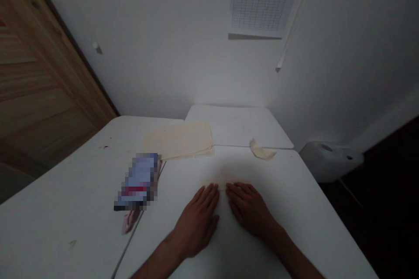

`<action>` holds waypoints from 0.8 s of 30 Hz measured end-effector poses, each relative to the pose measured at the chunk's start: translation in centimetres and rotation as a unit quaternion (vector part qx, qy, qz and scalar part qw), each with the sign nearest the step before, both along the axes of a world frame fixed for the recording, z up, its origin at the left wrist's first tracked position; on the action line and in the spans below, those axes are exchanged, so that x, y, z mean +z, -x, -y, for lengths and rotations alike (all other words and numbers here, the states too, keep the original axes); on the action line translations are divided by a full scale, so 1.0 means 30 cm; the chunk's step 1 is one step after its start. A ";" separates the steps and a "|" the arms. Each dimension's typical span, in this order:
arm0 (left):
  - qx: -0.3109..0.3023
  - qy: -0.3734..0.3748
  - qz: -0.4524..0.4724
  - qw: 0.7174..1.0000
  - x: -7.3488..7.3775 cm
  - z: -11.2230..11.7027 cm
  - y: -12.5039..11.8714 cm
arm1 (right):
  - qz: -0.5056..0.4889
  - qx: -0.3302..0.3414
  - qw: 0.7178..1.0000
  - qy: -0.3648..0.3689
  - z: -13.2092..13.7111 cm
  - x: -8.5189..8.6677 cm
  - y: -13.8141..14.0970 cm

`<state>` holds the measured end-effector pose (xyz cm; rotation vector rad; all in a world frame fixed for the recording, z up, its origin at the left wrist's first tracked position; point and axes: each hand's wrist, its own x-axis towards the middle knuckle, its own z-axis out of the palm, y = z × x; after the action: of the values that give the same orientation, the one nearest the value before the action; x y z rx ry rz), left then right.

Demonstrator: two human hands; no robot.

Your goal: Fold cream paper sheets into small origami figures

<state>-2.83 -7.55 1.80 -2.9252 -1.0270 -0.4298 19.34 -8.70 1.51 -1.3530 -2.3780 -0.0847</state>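
Note:
My left hand [199,220] lies palm down on the white table, its fingers stretched out and pointing away from me. Facing it, my right hand [249,207] rests the same way, fingers extended. Both sets of fingertips press on the near edge of a thin cream sheet [222,185], which shows as a narrow strip between them and hardly stands out from the tabletop. Beyond my left hand lies a flat stack of cream sheets [180,139]. A small curled cream scrap [262,151] sits past my right hand.
On the left, a pixelated rectangular object [139,181] rests over a pinkish cloth [130,221] beside the table seam. A printed chart [260,6] hangs on the wall. A whitish container [332,160] stands beyond the right edge, and a wooden door [49,74] is at left.

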 end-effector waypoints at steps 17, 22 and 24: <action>0.019 0.044 0.006 0.999 -0.016 -0.016 -0.044 | 0.027 -0.090 0.996 0.012 0.031 0.000 -0.067; 0.026 0.059 0.005 0.998 -0.013 -0.017 -0.047 | 0.046 -0.129 0.990 0.025 0.051 -0.009 -0.124; 0.030 0.068 -0.007 0.997 -0.003 -0.016 -0.049 | 0.048 -0.143 0.988 0.029 0.058 -0.013 -0.141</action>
<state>-1.37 -7.07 1.70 -2.9994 -1.1857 -0.3488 23.57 -10.44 1.13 -1.7466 -2.2619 -0.1645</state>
